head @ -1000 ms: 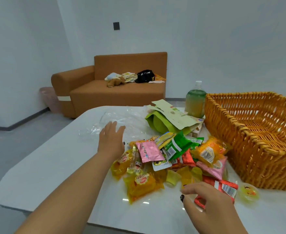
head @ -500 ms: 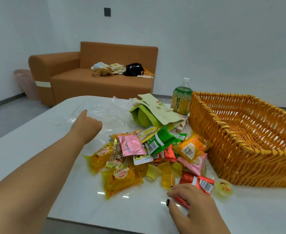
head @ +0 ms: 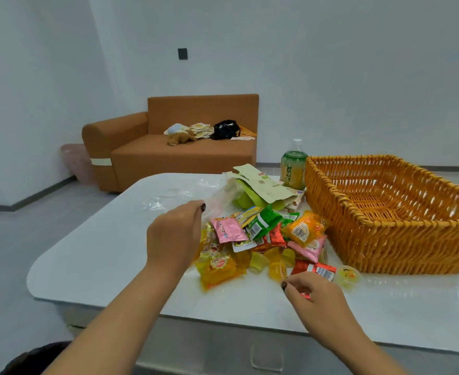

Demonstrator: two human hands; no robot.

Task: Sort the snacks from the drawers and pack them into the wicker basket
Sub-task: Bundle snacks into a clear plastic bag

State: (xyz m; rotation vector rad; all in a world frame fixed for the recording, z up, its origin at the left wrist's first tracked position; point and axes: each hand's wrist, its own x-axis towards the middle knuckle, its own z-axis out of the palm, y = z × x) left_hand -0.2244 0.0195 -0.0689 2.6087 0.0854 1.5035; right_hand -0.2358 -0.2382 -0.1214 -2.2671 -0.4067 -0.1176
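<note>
Right hand [head: 317,295]: fingers curled down onto the near end of the red packet [head: 315,269], apparently pinching it; exact contact hidden under the knuckles.
Red packet: flat on the table [head: 109,255], at the near right edge of the snack pile [head: 263,242]; long axis running from the fingers up and right, barcode end pointing toward the basket.
Way to basket: wicker basket [head: 385,239] up and to the right of the grip, near wall just beyond the packet; looks empty inside.
Between grip and basket: small round jelly cup [head: 348,276], just beside the packet's far end, close under the basket wall.
Nearer hand: right, by a clear margin; likely the one to lift and carry over the rim.
Left hand [head: 174,236]: above the left side of the pile, fingers loosely bent, holding nothing visible; cannot tell whether touching the yellow packet [head: 219,269] below it.
Behind pile: torn green box [head: 255,190] and green bottle [head: 293,166], left of the basket's far corner.
Risk: jelly cup probably nudged if packet dragged rather than lifted.
</note>
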